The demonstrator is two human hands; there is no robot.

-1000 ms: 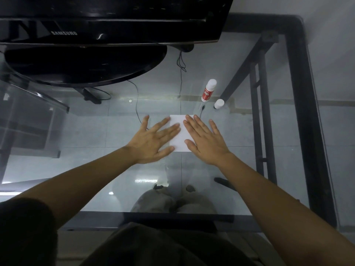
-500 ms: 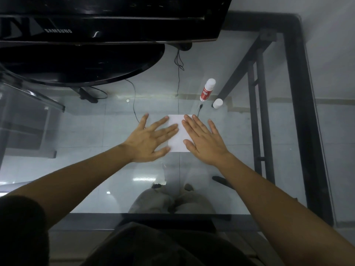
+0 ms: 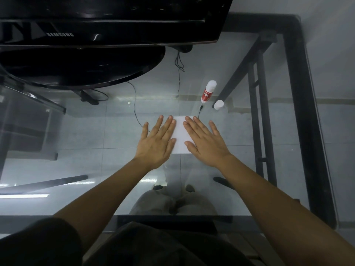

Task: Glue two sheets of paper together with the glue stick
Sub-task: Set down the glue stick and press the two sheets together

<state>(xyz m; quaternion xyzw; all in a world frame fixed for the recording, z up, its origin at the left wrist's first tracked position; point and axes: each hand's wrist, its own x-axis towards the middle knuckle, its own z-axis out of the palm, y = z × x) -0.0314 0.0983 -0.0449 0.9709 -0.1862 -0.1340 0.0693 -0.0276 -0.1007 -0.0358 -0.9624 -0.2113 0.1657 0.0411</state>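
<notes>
White paper (image 3: 180,135) lies flat on the glass table in the middle of the view; I cannot tell one sheet from two. My left hand (image 3: 158,142) lies flat, palm down, over the paper's left side, fingers spread. My right hand (image 3: 206,142) lies flat over its right side in the same way. Neither hand grips anything. The red and white glue stick (image 3: 208,91) stands behind the paper to the right, and its white cap (image 3: 218,104) sits beside it.
A black monitor (image 3: 107,18) on a round base (image 3: 80,62) fills the back left. The table's black frame (image 3: 305,112) runs along the right edge. Thin cables (image 3: 179,77) show through the glass (image 3: 76,135), as do my knees below.
My left hand has turned so its fingers point more straight ahead. The view has shifted slightly; the paper and glue stick have not moved.
</notes>
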